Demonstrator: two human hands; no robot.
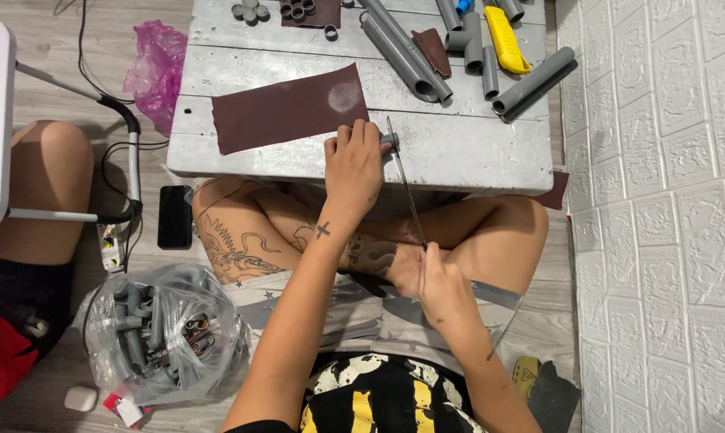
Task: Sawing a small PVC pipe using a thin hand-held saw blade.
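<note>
Just beyond the fingertips of the left hand lies bare grey table, open to the right edge. Left of those fingers the brown sandpaper sheet lies flat (low enough to pass over). Farther ahead, long grey pipes and a yellow tool crowd the far side. A thin blade crosses the gap between the fingers of both hands.

short grey pipe piece at table edge, thin saw blade across it
</note>
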